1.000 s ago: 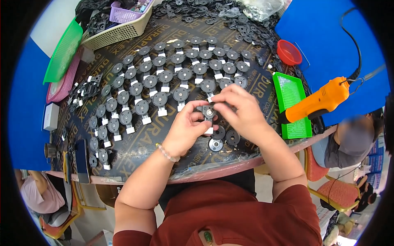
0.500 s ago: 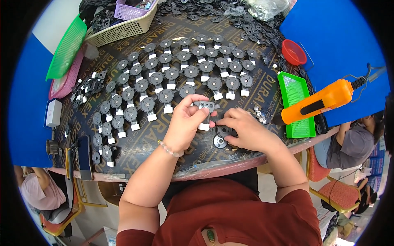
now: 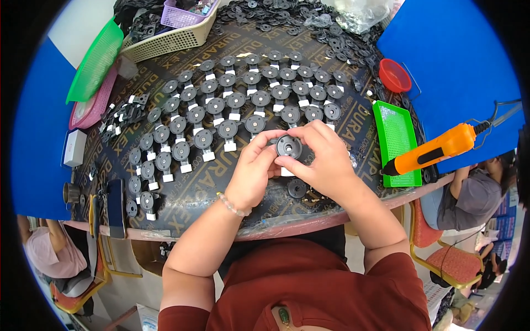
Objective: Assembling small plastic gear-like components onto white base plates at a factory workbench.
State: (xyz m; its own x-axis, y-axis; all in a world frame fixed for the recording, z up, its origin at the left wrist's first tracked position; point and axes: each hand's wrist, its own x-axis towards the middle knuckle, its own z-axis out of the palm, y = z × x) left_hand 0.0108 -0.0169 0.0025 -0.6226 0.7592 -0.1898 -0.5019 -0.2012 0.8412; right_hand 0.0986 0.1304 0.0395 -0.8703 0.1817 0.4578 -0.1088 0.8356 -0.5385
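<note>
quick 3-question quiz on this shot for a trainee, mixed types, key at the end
1. True or false: the right hand holds a round black disc by its edge.
2. Multiple choice: where is the beaded bracelet worn? A) left wrist B) right wrist C) both wrists
3. Put in order, left to right in the picture: orange power tool, black disc in hand, white box.

Key:
1. True
2. A
3. White box, black disc in hand, orange power tool
</note>
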